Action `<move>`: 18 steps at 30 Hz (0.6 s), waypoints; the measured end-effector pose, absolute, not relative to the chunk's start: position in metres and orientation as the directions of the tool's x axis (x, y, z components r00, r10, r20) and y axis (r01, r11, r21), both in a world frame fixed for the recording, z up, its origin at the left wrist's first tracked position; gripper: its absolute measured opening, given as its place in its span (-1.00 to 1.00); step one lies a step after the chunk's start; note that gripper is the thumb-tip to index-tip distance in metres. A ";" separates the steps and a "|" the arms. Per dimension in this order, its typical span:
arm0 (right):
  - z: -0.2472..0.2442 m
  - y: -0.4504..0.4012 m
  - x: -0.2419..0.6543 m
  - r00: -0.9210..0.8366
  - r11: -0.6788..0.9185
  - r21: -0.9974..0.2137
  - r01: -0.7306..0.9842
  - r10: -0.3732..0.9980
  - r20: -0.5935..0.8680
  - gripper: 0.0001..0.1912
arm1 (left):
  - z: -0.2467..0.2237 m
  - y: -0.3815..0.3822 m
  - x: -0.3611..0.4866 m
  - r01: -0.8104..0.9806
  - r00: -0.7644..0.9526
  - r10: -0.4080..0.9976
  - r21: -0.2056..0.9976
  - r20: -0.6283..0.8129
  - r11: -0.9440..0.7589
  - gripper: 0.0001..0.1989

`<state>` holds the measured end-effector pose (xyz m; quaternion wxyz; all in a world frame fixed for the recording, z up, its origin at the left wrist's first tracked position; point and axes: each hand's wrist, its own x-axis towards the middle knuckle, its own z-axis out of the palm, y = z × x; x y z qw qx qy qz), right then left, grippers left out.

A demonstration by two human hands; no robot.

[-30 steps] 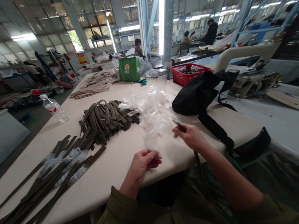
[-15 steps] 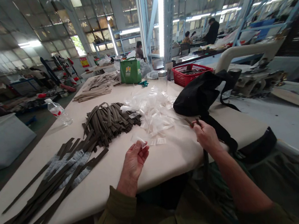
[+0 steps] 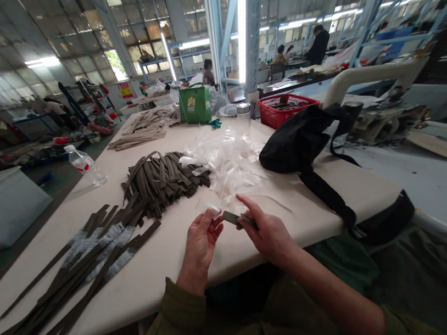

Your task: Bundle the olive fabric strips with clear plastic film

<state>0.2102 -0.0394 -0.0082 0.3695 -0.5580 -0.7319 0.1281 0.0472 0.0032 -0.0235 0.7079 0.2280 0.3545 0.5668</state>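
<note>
My left hand (image 3: 203, 242) pinches a small clear plastic bag (image 3: 209, 209) near the table's front edge. Close to its right, my right hand (image 3: 268, 230) grips a dark grey-green strip (image 3: 232, 219), whose end points at the bag; the index finger is raised. Beyond my hands lies a loose heap of clear plastic bags (image 3: 231, 161). A thick pile of dark strips (image 3: 163, 181) is to the left of that heap. Long strips with clear wrapping round them (image 3: 91, 263) lie at the table's left front.
Behind the heap stand a green bag (image 3: 195, 105), a clear jar (image 3: 244, 120) and a red basket (image 3: 285, 109). A black bag (image 3: 295, 143) with straps lies right, beside a machine (image 3: 386, 111). A water bottle (image 3: 87, 165) stands left. People sit and stand far back.
My right hand has moved left with the dark strip, from beside the black strap to near my left hand. My left hand has stayed nearly still with the plastic bag.
</note>
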 end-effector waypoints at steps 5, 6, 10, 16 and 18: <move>-0.013 -0.035 0.203 -0.154 0.368 -0.488 0.792 0.893 0.423 -0.44 | -0.026 -0.001 0.047 -0.627 0.130 0.952 0.721 -0.277 0.296 -0.74; -0.013 -0.034 0.203 -0.155 0.362 -0.461 0.810 0.891 0.427 -0.44 | -0.027 -0.001 0.046 -0.622 0.138 0.948 0.721 -0.286 0.307 -0.73; -0.017 -0.035 0.200 -0.187 0.370 -0.361 0.856 0.873 0.451 -0.45 | -0.032 -0.003 0.046 -0.600 0.165 0.937 0.723 -0.307 0.342 -0.70; -0.014 -0.036 0.193 -0.163 0.355 -0.459 0.815 0.900 0.405 -0.47 | -0.035 -0.009 0.050 -0.523 0.191 0.952 0.796 -0.239 0.305 -0.77; -0.008 -0.041 0.196 -0.108 0.276 -0.630 0.726 0.950 0.291 -0.51 | -0.030 -0.006 0.045 -0.507 0.158 0.967 0.823 -0.202 0.255 -0.77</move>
